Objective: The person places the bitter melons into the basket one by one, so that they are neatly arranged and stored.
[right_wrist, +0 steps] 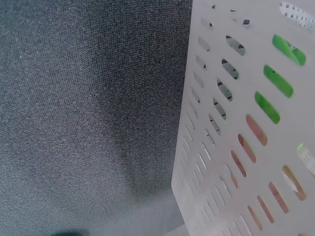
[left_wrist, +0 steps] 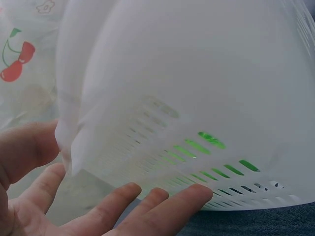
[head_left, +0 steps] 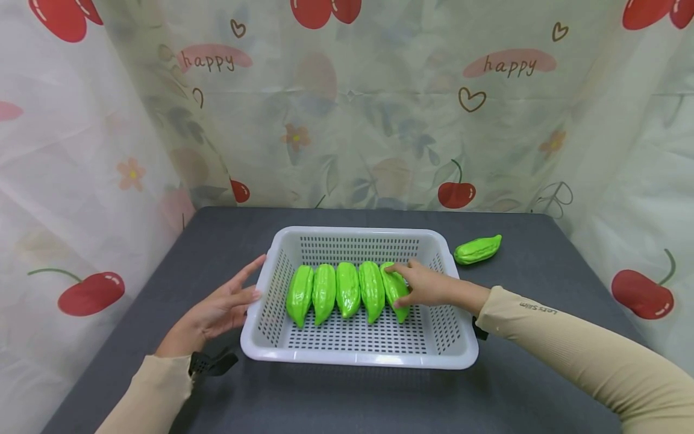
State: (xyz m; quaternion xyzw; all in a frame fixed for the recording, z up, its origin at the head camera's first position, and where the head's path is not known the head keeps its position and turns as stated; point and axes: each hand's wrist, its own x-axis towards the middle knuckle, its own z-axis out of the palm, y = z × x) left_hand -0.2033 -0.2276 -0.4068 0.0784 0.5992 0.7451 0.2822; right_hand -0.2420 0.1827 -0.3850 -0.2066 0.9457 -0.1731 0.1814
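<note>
A white slotted plastic basket (head_left: 358, 359) stands on the dark table, with several bright green bitter melons (head_left: 348, 290) lying side by side inside. At the right end of that row, my right hand (head_left: 425, 285) holds one bitter melon (head_left: 394, 289) between thumb and fingers. My left hand (head_left: 219, 310) is at the basket's left side, fingers extended. In the left wrist view, its fingertips rest against the slotted wall (left_wrist: 197, 73). From the right wrist, the basket wall (right_wrist: 209, 147) hides most of the right hand; green and skin tones show through the slots.
Another bitter melon (head_left: 477, 250) lies on the table outside the basket, beyond its right rim. Printed curtains (head_left: 352, 120) with cherries surround the dark table (head_left: 336, 398) at the back and sides.
</note>
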